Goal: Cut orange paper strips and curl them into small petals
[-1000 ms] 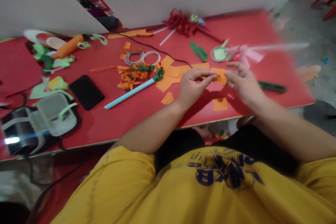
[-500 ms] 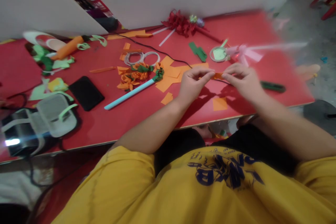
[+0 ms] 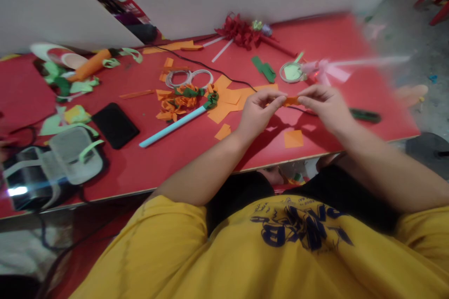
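Note:
A small orange paper piece (image 3: 291,101) is stretched between my two hands above the red table (image 3: 196,159). My left hand (image 3: 261,108) pinches its left end between thumb and fingers, and my right hand (image 3: 323,105) pinches the right end. Below them lies a square of orange paper (image 3: 293,138). Left of my left hand are overlapping orange paper pieces (image 3: 229,97) and an orange and green paper flower bunch (image 3: 182,99) on a light blue stick (image 3: 171,127). A dark green tool handle (image 3: 365,115) pokes out beyond my right wrist.
Rolls of tape (image 3: 292,72) and red paper flowers (image 3: 240,32) lie toward the wall, with green paper strips (image 3: 264,69) between. A thin black cable (image 3: 210,69) crosses the table. At left are a black phone (image 3: 115,125), an orange glue gun (image 3: 94,64) and an open case (image 3: 75,154).
Both hands stay almost in place, still pinching the orange paper piece. Its angle seems slightly different; nothing else on the table has visibly moved.

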A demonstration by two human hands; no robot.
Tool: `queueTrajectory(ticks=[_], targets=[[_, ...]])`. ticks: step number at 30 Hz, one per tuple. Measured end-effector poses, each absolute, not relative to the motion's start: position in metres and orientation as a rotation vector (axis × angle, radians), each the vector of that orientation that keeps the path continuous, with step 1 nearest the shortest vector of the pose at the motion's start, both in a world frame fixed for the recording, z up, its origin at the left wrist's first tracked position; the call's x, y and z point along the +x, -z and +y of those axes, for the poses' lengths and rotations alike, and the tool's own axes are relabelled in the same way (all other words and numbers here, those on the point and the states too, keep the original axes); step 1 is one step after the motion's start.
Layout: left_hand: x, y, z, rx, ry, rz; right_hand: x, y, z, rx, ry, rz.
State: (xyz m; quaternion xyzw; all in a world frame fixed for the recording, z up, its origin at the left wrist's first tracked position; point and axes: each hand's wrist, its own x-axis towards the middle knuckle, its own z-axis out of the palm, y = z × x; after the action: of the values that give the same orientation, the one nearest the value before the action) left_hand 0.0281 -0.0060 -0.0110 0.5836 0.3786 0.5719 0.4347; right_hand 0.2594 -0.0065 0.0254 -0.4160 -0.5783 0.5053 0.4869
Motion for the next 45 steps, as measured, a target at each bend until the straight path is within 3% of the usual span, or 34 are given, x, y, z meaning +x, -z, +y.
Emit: queueTrajectory(ticks=[21, 45], targets=[[0.028, 0.0, -0.014, 1.618, -1.658, 0.971, 0.257, -0.03, -0.012, -0.935, -0.858, -1.583], [0.027, 0.016, -0.006, 1.279, -1.417, 0.975, 0.249, -0.02, -0.013, -0.965, -1.09, -1.412]])
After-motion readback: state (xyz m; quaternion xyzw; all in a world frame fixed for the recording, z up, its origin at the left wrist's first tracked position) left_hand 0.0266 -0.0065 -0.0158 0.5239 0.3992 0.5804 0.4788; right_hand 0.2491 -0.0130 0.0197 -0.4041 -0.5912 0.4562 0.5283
